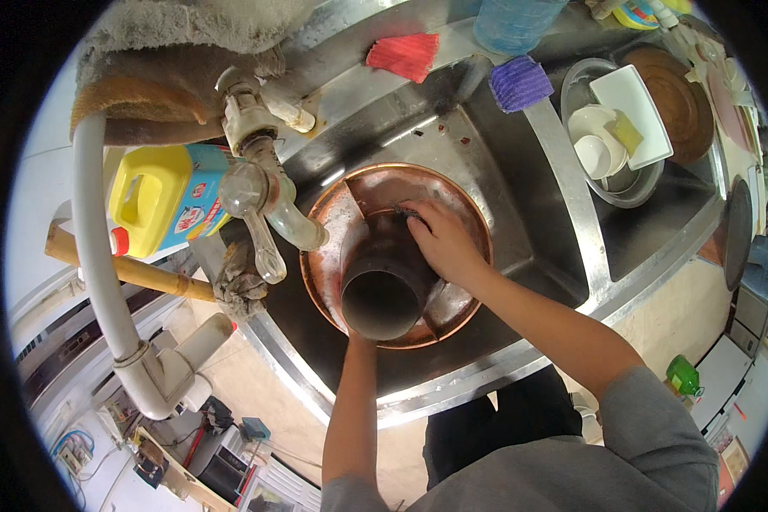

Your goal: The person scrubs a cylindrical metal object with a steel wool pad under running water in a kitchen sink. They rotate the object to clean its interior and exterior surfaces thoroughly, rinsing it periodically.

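A round copper hot pot (397,168) with a central chimney (381,306) and dividers in its ring-shaped trough sits in a stainless steel sink basin (486,217). The chimney tilts towards me, and its dark mouth faces up. My right hand (445,240) reaches into the trough on the far right side of the chimney. Its fingers press on a dark scouring pad (408,211), mostly covered by them. My left forearm comes up over the pot's near rim. The left hand itself is hidden behind the chimney, so its grip does not show.
A faucet (294,211) juts over the pot's left side. A red cloth (404,57) and purple cloth (520,84) lie on the sink's ledges. The right basin holds a metal bowl (633,198) of white dishes. Left stands a yellow jug (147,198) beside a white pipe (96,243).
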`<state>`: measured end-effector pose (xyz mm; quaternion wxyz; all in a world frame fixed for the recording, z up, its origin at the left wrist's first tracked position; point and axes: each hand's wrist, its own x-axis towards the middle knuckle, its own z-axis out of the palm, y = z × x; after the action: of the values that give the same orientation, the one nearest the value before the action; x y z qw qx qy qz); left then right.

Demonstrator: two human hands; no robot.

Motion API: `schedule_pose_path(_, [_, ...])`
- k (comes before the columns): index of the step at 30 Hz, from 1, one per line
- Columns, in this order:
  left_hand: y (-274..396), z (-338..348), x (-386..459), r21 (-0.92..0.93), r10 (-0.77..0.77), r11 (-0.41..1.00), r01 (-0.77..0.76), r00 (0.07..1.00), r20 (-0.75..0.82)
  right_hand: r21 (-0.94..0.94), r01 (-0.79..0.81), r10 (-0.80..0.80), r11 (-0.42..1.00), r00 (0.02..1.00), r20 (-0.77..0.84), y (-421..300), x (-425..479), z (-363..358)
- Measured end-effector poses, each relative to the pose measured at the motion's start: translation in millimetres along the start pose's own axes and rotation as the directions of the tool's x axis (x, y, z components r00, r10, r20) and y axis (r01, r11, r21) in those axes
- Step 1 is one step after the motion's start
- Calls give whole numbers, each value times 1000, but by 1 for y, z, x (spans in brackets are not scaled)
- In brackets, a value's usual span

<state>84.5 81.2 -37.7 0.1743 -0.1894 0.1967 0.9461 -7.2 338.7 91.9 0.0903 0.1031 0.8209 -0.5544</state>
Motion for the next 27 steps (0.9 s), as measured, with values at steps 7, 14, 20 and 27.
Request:
schedule_pose_path(7, [-31,145,-48,663,-167,-748,20,962,-217,-88,-9,3,996,997,-71,15,2,-3])
schedule_pose_path(14, [-32,142,-39,816,-336,-542,204,837,-432,-27,71,-72,997,996,-54,21,8,-5])
schedule_pose_path(20, [-74,77,-53,607,-239,-793,51,890,-388,20,400,-390,916,881,270,-10,41,-2])
schedule_pose_path(27, [-82,137,-29,613,-171,-748,256,817,-550,-32,-109,114,994,944,310,57,64,-10])
